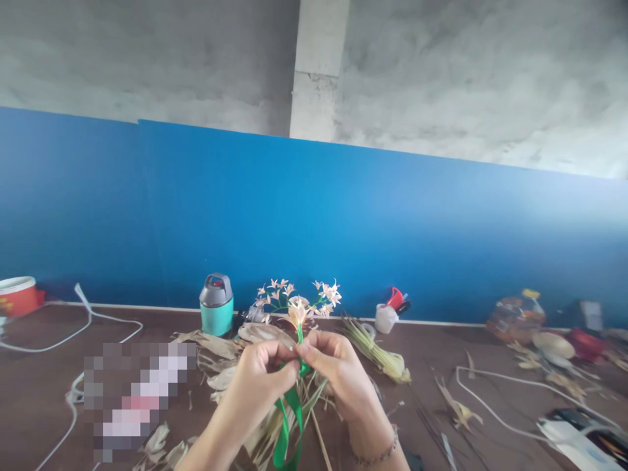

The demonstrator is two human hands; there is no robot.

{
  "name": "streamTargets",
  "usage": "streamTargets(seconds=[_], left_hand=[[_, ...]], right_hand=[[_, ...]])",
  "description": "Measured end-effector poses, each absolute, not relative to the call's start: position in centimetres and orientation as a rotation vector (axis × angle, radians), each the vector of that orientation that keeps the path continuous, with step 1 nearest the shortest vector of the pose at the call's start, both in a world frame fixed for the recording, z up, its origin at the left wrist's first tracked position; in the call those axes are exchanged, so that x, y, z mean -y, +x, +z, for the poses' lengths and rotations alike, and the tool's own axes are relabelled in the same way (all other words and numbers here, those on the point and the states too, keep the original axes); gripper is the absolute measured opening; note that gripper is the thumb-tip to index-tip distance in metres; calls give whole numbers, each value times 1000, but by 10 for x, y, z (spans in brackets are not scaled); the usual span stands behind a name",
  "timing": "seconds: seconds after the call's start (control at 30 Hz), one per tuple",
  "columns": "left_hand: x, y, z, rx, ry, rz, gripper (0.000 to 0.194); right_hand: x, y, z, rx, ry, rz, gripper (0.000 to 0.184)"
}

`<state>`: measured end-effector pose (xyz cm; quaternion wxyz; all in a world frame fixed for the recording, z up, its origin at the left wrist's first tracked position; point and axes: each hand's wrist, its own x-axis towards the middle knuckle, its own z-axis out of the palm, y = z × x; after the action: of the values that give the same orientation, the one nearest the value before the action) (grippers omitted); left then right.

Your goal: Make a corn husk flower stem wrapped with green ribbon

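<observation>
My left hand (269, 369) and my right hand (336, 366) meet in front of me, with fingertips and thumbs pinched together at the green stem of an artificial flower (297, 314). Its pale cream petals point up above my fingers. A strip of green tape (289, 425) runs from the stem and hangs in a loop below my left hand. Right behind stand sprays of small pale flowers (327, 296) on green stalks. Beneath my hands lie dried husks (267, 335) and thin straw-like strips, partly hidden by my arms.
A teal container with a grey lid (216, 307) stands at the back. Right of centre are a bundle of pale green stalks (383, 353) and a white cup (386, 318) holding red-handled scissors. White cords (495, 373) cross the brown table. A blue partition (343, 229) closes the back.
</observation>
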<state>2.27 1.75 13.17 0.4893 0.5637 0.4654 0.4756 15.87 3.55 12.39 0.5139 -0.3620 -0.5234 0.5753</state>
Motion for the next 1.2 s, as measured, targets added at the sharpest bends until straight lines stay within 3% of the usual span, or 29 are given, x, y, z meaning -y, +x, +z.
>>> streamTargets(seconds=[0.27, 0.5, 1.2], left_hand=[[-19, 21, 131, -1081, 1368, 1096, 9], [-18, 13, 132, -1013, 1267, 916, 3], [-19, 7, 127, -827, 1291, 832, 12]], right_hand=[[-32, 160, 128, 1303, -940, 1323, 41], [-28, 165, 130, 1300, -787, 1509, 36], [-24, 169, 130, 1288, -627, 1676, 30]])
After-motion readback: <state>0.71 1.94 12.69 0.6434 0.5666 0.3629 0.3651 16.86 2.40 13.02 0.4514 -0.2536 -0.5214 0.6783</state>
